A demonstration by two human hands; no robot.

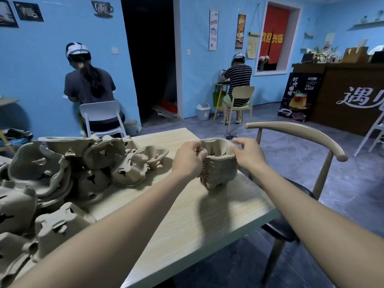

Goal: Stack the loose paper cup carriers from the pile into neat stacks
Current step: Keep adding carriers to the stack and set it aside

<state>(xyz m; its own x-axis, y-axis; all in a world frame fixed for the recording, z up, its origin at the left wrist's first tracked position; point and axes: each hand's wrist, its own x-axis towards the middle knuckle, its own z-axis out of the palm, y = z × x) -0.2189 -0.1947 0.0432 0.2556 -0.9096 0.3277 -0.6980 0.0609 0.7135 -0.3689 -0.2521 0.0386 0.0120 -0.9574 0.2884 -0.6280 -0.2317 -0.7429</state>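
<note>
A neat stack of brown pulp cup carriers (220, 169) stands on the wooden table (187, 221) near its far right edge. My left hand (188, 157) grips the left rim of the stack's top carrier, fingers curled over the edge. My right hand (248, 150) is at the right rim, fingertips bent down onto the top carrier's edge. A big loose pile of the same carriers (62, 173) covers the table's left side, tumbled at all angles.
A wooden armchair with a dark seat (297, 146) stands right of the table. Two people sit with their backs to me at the blue wall, on a white chair (101, 117) and a yellow chair (242, 100). A dark counter (342, 96) is at the far right.
</note>
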